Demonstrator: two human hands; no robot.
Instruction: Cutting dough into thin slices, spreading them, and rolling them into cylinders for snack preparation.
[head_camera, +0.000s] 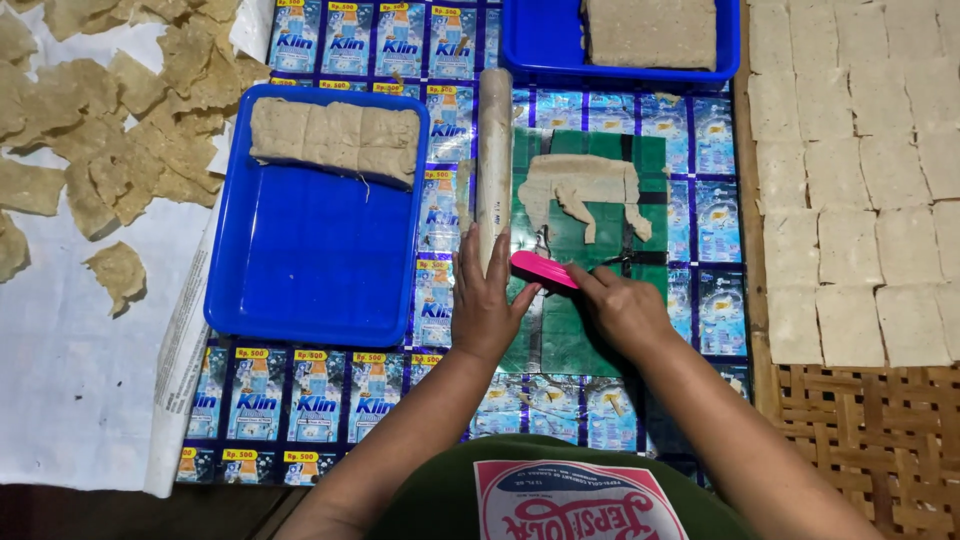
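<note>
My left hand (484, 300) rests on the near end of a long dough-coated roller (494, 150) that lies upright beside a green plastic mat (590, 320). My right hand (622, 305) grips a flat pink scraper (543, 270) and holds it against the mat, its tip touching my left fingers. A thin, torn sheet of pale dough (583, 188) sticks to the far part of the mat.
A blue tray (310, 260) at left holds a slab of cut dough blocks (334, 140). Another blue tray (545, 45) at the back holds a dough slab. Square dough sheets (860, 170) cover a woven mat at right. Irregular dried pieces (130, 110) lie on white sheeting at left.
</note>
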